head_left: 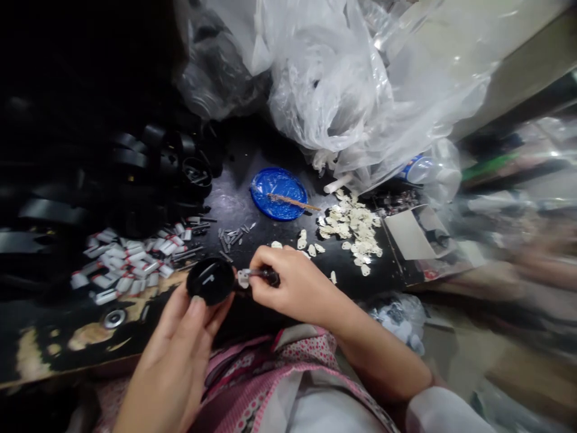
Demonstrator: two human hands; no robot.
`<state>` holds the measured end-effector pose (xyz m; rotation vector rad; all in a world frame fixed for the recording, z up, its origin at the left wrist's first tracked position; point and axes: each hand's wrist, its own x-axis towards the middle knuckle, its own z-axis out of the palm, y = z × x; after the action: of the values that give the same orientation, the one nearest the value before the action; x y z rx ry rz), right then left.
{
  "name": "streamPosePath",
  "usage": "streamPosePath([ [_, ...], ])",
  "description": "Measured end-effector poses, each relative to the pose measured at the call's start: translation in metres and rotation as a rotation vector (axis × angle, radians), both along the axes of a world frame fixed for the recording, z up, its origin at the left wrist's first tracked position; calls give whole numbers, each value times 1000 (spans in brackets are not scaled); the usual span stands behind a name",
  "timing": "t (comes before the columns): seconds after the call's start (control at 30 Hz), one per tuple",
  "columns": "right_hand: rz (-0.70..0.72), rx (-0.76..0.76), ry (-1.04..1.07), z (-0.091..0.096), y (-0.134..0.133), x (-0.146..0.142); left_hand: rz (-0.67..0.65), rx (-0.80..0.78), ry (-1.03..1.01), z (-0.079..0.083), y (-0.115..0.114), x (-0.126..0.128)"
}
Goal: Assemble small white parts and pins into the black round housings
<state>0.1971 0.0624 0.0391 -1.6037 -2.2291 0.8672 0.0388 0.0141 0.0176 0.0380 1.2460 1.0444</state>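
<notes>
My left hand (180, 343) grips a round black plastic part (210, 280) from below, fingers curled round its rim. My right hand (288, 285) is closed on a thin dark-handled tool (264, 275). The tool's tip carries a small white piece (244, 278) right at the black part's edge. Both hands hover over the front of a dark worktable (234, 204).
A blue lid (278, 193) with a brown stick lies behind the hands. Small white pieces (351, 225) are scattered to its right, white-and-metal parts (130, 258) and small screws (232, 236) to the left. Black ring parts (162, 162) are stacked far left. Clear plastic bags (360, 84) fill the back.
</notes>
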Motion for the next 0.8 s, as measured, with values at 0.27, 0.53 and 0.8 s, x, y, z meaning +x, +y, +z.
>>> streamPosePath([
  [0.27,177,150,174,-18,-3,-24,49,166,-90,-12,2,-17],
  [0.53,333,477,91,-17,-6,-20,-4,197,-59,-18,5,-18],
  [0.8,311,471,91,-15,-2,-23,-70,247,17,-17,0,-18],
])
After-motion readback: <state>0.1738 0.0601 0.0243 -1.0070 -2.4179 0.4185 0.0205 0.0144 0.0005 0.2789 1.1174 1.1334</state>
